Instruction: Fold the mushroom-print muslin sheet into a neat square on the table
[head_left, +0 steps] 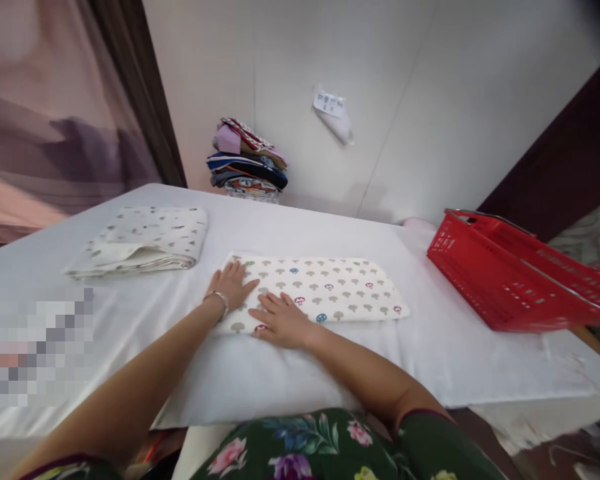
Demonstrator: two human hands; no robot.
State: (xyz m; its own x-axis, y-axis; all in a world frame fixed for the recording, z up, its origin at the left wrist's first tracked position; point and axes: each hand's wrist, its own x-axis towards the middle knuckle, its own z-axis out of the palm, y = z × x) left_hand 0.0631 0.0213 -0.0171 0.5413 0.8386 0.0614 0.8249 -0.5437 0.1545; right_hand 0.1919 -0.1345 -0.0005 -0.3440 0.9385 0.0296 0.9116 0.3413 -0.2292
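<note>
A white cloth printed with mushrooms (pixel 350 287) lies folded into a long flat shape across the middle of the table. My left hand (pixel 233 287), with a bracelet at the wrist, rests spread on the cloth's left end. Close beside it, my right hand (pixel 283 320) lies flat on the near left part of the same cloth, fingers apart. Neither hand grips anything. To the left lies another folded white cloth (pixel 150 233) with small dark prints, its layered edge facing me.
A red plastic basket (pixel 515 280) stands at the table's right side. Behind the far edge, a stack of folded clothes (pixel 247 160) is against the wall. A white sheet (pixel 300 227) covers the table. A labelled plastic bag (pixel 334 117) hangs on the wall; a curtain (pixel 65 100) is at left.
</note>
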